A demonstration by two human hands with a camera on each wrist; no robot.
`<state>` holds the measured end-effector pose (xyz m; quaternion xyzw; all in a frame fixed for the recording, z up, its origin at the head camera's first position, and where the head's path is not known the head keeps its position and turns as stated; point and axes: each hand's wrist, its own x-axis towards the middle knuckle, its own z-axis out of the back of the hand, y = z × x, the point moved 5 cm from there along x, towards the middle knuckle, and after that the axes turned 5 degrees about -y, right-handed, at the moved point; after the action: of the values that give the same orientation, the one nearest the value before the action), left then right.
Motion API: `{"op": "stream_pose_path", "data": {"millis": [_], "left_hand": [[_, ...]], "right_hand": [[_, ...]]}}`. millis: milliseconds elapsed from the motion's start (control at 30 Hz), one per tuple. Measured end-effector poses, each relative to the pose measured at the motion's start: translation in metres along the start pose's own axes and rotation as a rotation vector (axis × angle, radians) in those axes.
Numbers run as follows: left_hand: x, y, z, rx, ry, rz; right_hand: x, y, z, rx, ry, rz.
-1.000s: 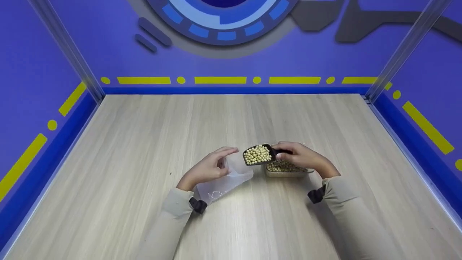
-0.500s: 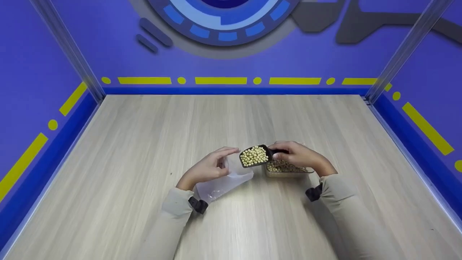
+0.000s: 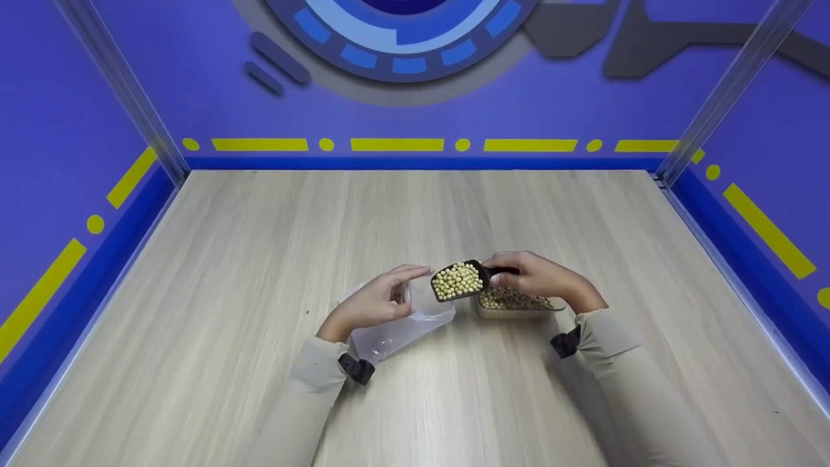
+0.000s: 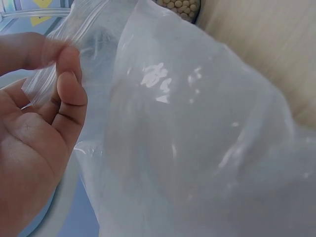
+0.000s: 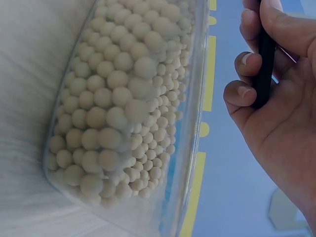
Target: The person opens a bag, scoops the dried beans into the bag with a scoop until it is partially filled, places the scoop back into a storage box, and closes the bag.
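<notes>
My left hand [image 3: 373,303] pinches the upper edge of a clear zip bag [image 4: 187,128] between thumb and fingers, and the bag's mouth gapes toward the right. In the head view the lower part of the bag [image 3: 397,336] hangs below that hand. My right hand [image 3: 548,280] grips the black handle [image 5: 265,64] of a scoop [image 3: 486,277]. Small round pale-yellow balls [image 3: 456,281] fill the scoop, which is held nearly level beside the bag's opening. Under the right hand stands a clear plastic box [image 3: 519,313] of similar balls [image 5: 103,94]. The hand hides part of the box.
Everything is over a light wood-grain table [image 3: 415,214]. Blue-purple panels [image 3: 415,117] with yellow marks enclose its back and sides. Black wrist cameras sit at both sleeves.
The right hand has brought the filled scoop slightly left, closer to the bag's mouth, and it has stayed nearly still since half a second ago. The left hand has barely moved.
</notes>
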<state>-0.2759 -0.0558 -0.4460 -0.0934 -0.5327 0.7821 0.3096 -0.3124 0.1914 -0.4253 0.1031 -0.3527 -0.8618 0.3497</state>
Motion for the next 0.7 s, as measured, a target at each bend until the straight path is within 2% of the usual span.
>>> {"op": "stream_pose_path", "data": {"millis": [267,500,700], "left_hand": [[-0.0006,0.0017,-0.0004,0.006,0.005,0.001],[-0.0001,0.0003,-0.0015,-0.031,0.014,0.010],[-0.0002,-0.0013,-0.0023,0.000,0.010,0.017]], "right_hand": [[0.0012,0.0018,0.0024,-0.033,0.008,0.021],[0.0025,0.0030,0.0038,-0.052,0.021,0.040],[0.0024,0.0056,0.0047,-0.073,0.027,0.047]]}}
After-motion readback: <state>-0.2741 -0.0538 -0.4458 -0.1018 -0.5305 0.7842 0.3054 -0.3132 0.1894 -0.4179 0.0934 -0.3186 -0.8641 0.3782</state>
